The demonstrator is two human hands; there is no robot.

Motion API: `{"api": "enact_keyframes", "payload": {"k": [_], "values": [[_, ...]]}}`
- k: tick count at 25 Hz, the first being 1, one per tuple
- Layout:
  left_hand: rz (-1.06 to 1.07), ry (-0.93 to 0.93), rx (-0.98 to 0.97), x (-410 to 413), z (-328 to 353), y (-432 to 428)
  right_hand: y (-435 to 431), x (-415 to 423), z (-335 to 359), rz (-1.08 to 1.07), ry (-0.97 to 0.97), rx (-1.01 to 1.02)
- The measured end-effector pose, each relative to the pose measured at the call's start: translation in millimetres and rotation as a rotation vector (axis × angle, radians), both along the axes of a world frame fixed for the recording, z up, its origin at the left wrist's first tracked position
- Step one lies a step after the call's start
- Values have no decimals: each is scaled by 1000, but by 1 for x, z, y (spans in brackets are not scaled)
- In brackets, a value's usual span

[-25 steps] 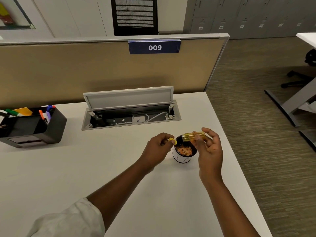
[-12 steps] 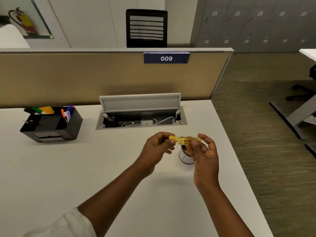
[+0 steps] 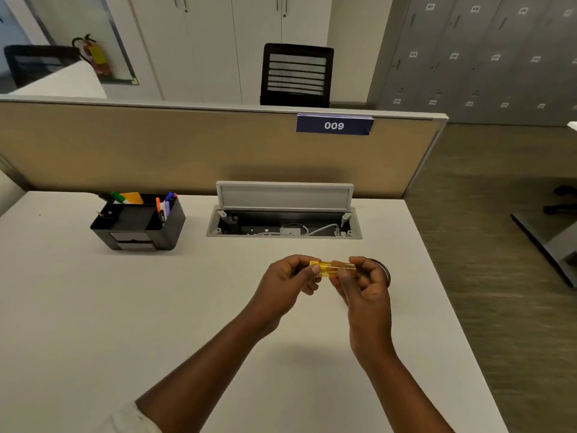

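A small clear yellow case (image 3: 331, 268) is held level above the white desk (image 3: 125, 323), between both hands. My left hand (image 3: 287, 284) pinches its left end, where a yellow cap sits on the case. My right hand (image 3: 363, 284) grips the right part with thumb and curled fingers. Behind my right hand stands a small dark cup (image 3: 383, 270), mostly hidden; only its rim shows.
A black desk organiser (image 3: 139, 225) with coloured markers stands at the back left. An open cable hatch (image 3: 284, 214) with its lid raised sits at the back centre, before a tan partition (image 3: 187, 145) labelled 009. The desk's right edge drops to carpet.
My left hand brought the yellow cap to the case's left end and now pinches it there. The view tilted up, and my right hand now covers the cup.
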State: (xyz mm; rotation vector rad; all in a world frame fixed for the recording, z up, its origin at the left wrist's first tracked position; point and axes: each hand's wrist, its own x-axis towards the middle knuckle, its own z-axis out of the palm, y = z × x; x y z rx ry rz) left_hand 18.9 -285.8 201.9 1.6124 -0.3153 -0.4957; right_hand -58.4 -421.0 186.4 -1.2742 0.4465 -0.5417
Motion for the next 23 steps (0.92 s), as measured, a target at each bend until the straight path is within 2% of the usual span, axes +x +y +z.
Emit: {"api": "enact_keyframes", "payload": {"k": [2, 8, 11, 15, 20, 23], "values": [[4, -6, -7, -2, 5, 11, 5, -3, 2, 51, 14, -148], [23, -127, 78, -7, 22, 43, 11, -8, 14, 230, 6, -1139], [-14, -203, 185, -7, 34, 58, 23, -10, 22, 262, -6, -1417], [-54, -292, 255, -12, 47, 81, 42, -15, 33, 318, -21, -1422], [-35, -371, 194, -25, 55, 108, 66, -19, 49, 454, -9, -1055], [-24, -357, 108, -30, 58, 121, 77, -21, 57, 483, -5, -944]]}}
